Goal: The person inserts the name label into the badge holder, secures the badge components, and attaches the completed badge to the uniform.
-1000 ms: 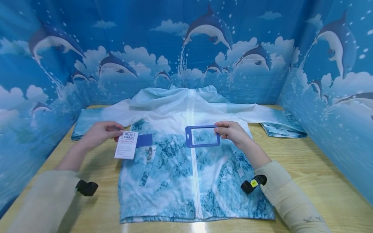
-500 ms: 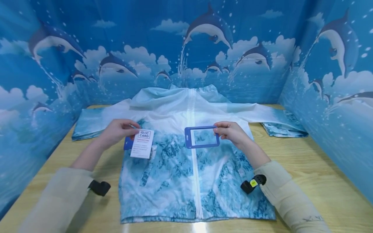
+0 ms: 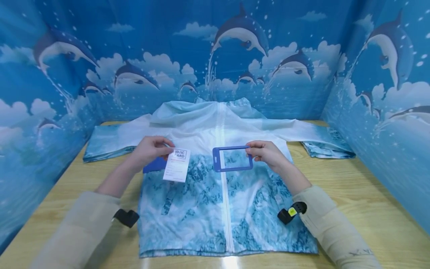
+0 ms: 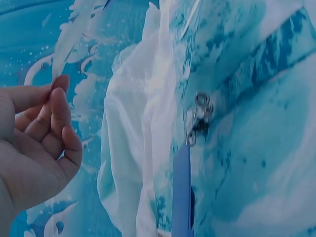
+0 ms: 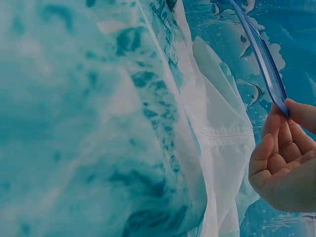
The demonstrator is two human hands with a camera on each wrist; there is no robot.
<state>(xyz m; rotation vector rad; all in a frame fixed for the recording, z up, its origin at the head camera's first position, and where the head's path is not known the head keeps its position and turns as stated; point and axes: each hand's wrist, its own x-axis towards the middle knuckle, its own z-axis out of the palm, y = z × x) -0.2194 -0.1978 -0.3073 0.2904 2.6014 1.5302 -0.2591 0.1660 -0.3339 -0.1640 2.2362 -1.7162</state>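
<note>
My left hand (image 3: 152,150) pinches a white paper card (image 3: 176,168) printed "ID/IC CARD" by its upper left corner. In the left wrist view the card (image 4: 71,42) appears nearly edge-on above the thumb and fingertip. With thumb and fingers, my right hand (image 3: 267,154) pinches the right end of a blue badge holder frame (image 3: 217,160) with a see-through window. Both hang over a blue-and-white zip jacket (image 3: 195,216). A flat blue piece (image 3: 153,165) at the jacket's chest is partly covered by the left hand and card. Its metal clip (image 4: 200,116) shows in the left wrist view.
The jacket lies spread on a wooden table (image 3: 352,198), its sleeve ends folded in at left (image 3: 104,144) and right (image 3: 330,147). A dolphin-printed curtain (image 3: 188,45) surrounds the table at the back and sides.
My left hand has moved to the right with the card, bringing it nearer the badge holder frame. The card now hides the metal clip in the head view. My right hand has barely moved.
</note>
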